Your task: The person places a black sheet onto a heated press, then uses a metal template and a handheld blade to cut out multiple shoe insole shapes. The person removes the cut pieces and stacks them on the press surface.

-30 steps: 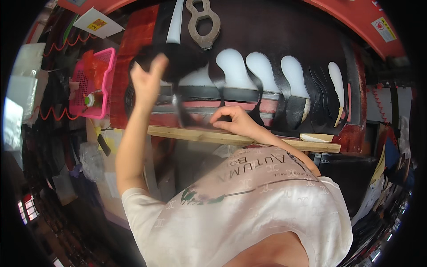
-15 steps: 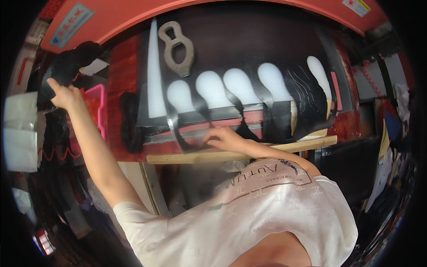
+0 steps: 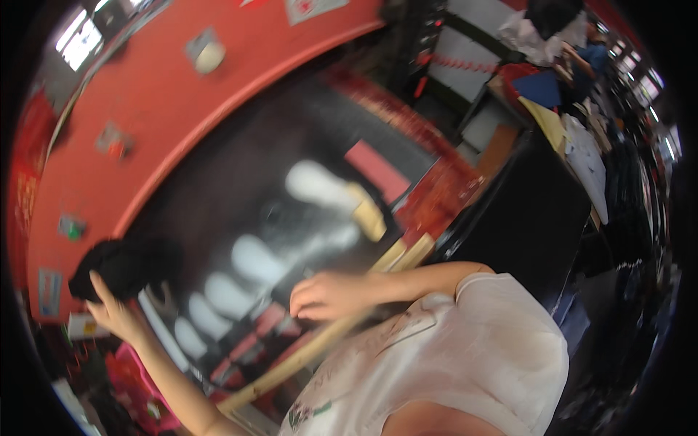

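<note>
At the left, my left hand (image 3: 115,314) is raised against the lower edge of a soft-looking black bundle (image 3: 120,270), its visible fingers stretched apart. The bundle hides what lies behind it. My right hand (image 3: 329,295) hovers by the front edge of a dark work surface (image 3: 240,167), fingers loosely bent, nothing seen in them. Left of it lie several white insole-shaped pieces (image 3: 259,260) and a long white tapered strip (image 3: 163,330). Farther off is another white piece (image 3: 320,183) with a yellowish end (image 3: 367,212). Motion blurs much of this.
A large red machine beam (image 3: 182,123) with knobs and buttons spans the far side. Wooden battens (image 3: 313,349) run along the front edge. A pink basket (image 3: 138,385) stands at lower left; black sheet material (image 3: 516,225) lies at right. Another person (image 3: 582,62) is in the right background.
My view has swung to the right, bringing in more of the red beam and the right side. My left hand stays by the black bundle. My right hand has left the black strips it was at.
</note>
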Tool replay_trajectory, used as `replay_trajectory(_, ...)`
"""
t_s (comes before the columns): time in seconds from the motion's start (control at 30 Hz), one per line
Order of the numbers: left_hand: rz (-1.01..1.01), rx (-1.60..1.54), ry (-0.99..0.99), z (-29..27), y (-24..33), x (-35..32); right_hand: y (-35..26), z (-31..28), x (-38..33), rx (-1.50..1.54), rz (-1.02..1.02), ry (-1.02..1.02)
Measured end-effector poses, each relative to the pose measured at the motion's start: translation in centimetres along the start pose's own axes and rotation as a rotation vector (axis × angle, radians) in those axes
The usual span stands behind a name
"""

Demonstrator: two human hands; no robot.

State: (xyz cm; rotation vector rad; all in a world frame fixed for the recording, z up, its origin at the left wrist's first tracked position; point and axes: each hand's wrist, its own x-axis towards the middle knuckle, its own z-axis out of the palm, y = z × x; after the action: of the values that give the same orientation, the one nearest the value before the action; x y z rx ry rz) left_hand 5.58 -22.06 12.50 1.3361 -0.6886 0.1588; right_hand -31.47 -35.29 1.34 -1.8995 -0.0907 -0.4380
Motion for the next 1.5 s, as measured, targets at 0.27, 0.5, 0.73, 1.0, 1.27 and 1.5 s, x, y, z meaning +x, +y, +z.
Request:
replay_trajectory(0.27, 0.461, 0.322, -0.507, 14.4, -1.8, -13.5, 4.5, -22.4, -9.7, -0.082, 0.165, 0.48)
replay_trajectory(0.5, 0.364, 0.655, -0.95, 15.1, -3.3, -23.6, 11.6, -44.7, -15.8, 0.11, 0.21, 0.912)
replay_trajectory(0.73, 0.364, 0.775, -0.921, 13.1, -5.7, -23.2, 14.1, -66.0, -14.4, -0.015, 0.151, 1.508)
replay_trajectory(1.0, 0.376, 0.763, -0.842, 9.7, -7.6, -23.4, 15.6, -71.2, -10.0, -0.376, 0.137, 1.542)
replay_trajectory(1.27, 0.264, 0.778, -0.76, 8.1, -8.6, -23.7, 15.5, -70.3, -9.7, -0.303, 0.048, 1.554)
replay_trajectory(1.5, 0.21, 0.785, -0.688, 9.6, -8.3, -23.8, 14.8, -69.9, -9.4, -0.288, 0.104, 1.576)
